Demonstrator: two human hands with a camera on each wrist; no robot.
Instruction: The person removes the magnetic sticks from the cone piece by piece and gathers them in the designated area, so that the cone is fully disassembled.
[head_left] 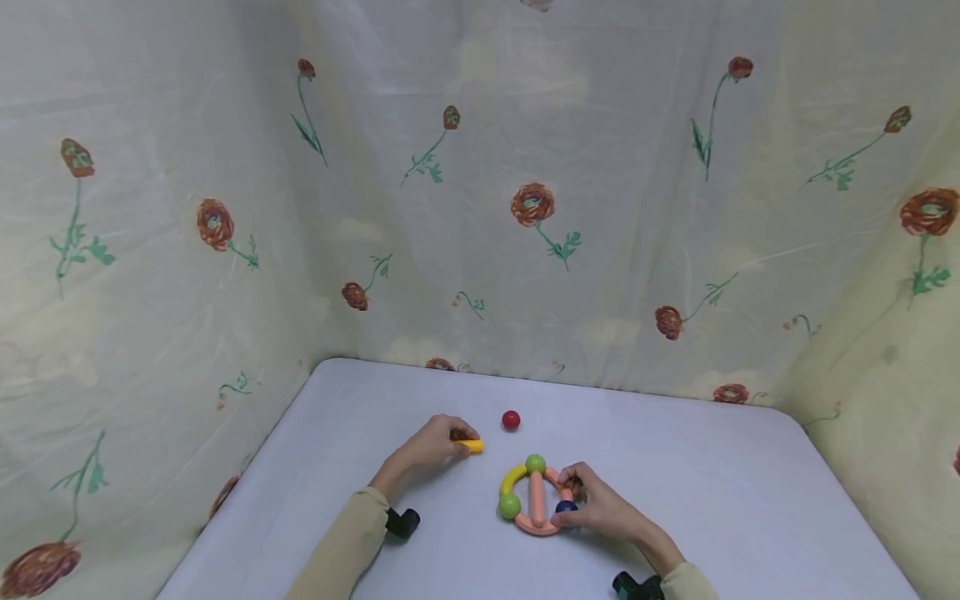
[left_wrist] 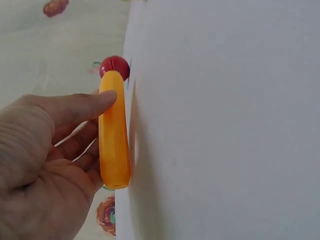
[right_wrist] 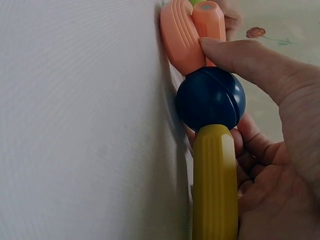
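Our left fingers (head_left: 465, 427) pinch the orange-yellow rod (left_wrist: 114, 140); our right fingers (head_left: 577, 472), clamped on the rod-and-ball wheel (head_left: 536, 497), should steady it gently.

One rod (left_wrist: 114, 145) is orange, one ball (right_wrist: 210, 97) blue, the backdrop (head_left: 622, 208) flowered.

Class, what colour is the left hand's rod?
Orange-yellow: the rod shows best in the left wrist view.

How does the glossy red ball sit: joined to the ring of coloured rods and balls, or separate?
Separate: in the head view, white tabletop shows between the red ball and the ring.
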